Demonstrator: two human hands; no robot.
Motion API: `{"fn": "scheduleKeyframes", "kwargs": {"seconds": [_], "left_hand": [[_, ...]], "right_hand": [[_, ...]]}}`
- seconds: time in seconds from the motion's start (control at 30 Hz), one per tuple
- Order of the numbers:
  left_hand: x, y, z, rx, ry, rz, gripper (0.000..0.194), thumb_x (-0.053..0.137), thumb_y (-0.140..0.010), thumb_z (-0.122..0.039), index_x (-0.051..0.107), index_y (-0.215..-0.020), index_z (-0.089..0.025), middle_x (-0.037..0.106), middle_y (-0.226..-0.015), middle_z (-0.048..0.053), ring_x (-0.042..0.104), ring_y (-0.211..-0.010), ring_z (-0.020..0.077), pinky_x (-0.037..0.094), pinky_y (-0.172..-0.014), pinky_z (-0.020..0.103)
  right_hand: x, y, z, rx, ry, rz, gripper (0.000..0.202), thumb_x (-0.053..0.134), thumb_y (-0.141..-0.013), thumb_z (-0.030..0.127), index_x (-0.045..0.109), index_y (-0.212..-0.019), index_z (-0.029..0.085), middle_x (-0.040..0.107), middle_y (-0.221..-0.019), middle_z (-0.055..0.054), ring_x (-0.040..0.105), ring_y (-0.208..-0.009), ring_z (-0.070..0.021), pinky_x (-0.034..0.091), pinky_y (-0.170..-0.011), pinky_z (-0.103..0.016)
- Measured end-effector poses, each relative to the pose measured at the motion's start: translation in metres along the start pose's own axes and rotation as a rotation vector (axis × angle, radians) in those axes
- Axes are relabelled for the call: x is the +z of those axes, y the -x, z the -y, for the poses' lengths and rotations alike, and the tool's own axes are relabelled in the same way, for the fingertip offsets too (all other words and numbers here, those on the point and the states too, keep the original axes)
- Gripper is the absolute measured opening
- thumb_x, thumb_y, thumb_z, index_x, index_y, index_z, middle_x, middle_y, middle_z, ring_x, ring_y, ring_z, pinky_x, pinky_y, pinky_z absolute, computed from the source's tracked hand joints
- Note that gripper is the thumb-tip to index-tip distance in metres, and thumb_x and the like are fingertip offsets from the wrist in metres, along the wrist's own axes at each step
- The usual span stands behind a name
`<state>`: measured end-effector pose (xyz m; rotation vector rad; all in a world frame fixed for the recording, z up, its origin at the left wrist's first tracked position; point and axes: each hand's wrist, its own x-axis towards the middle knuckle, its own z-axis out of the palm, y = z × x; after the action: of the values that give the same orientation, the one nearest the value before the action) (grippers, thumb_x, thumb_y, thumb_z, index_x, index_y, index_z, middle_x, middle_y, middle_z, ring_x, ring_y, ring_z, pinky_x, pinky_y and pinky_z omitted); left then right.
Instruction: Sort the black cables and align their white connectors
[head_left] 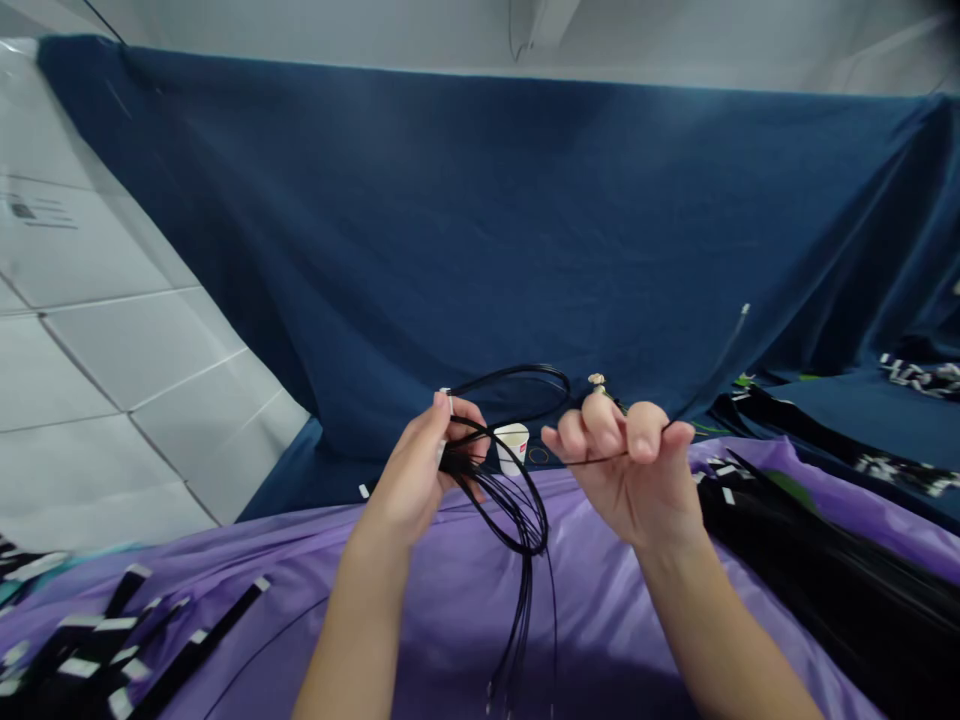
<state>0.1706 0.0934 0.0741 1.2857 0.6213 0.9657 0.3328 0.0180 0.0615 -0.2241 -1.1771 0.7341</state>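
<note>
My left hand (420, 465) is closed on a looped bundle of thin black cables (529, 525), whose loose ends hang down over the purple cloth. To the right of it, my right hand (630, 460) pinches one thin black strand (592, 461) between thumb and index finger. That strand runs from the bundle across the right fingers and on up to the right, where it has a pale tip (745, 310). Between the hands, a white paper cup (512, 448) stands behind the cables.
Purple cloth (600, 620) covers the near surface. Black strips with white ends (199, 650) lie at lower left, and a large black bundle (840, 590) lies at right. A dark blue cloth (480, 220) hangs behind, with white panels (97, 340) at left.
</note>
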Motion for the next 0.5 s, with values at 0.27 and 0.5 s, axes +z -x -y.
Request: {"fn": "scheduleKeyframes", "kwargs": {"seconds": [0.27,0.5], "left_hand": [[-0.002,0.006,0.0,-0.035,-0.064,0.113,0.05,0.05,-0.082,-0.067,0.059,-0.083,-0.018,0.049,-0.055,0.0,0.045,-0.045,0.0125,0.046,-0.031,0.024],[0.0,0.008,-0.001,-0.065,-0.03,0.111,0.049,0.051,-0.082,-0.066,0.059,-0.082,-0.018,0.047,-0.055,0.0,0.046,-0.044,0.0124,0.039,-0.026,0.02]], "right_hand": [[-0.005,0.013,0.004,-0.262,0.866,0.088,0.02,0.064,-0.083,0.008,0.072,-0.096,0.021,0.058,-0.065,0.001,0.051,-0.053,-0.0086,0.045,-0.05,-0.023],[0.006,0.014,0.002,-0.405,1.117,-0.003,0.014,0.064,-0.079,0.005,0.069,-0.079,0.017,0.053,-0.058,0.003,0.04,-0.048,-0.0054,0.033,-0.043,-0.021]]}}
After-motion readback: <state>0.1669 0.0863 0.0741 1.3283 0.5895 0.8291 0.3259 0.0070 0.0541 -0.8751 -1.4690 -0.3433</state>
